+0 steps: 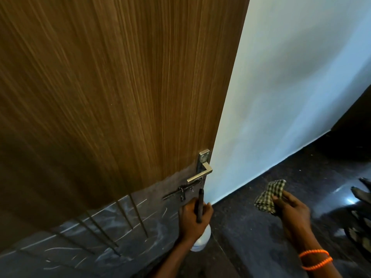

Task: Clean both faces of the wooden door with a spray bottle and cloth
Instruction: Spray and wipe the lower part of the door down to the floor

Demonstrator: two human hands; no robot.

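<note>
The wooden door fills the left and centre, brown with vertical grain and a dark marbled lower panel. Its metal lever handle and a sliding bolt sit near its right edge. My left hand grips a spray bottle just below the bolt; the bottle has a dark head and a white body, and its nozzle points up toward the door. My right hand holds a checked cloth low on the right, away from the door.
A pale blue wall runs to the right of the door's edge. The floor is dark and glossy. Dark objects lie at the far right, and a dark opening shows at the upper right.
</note>
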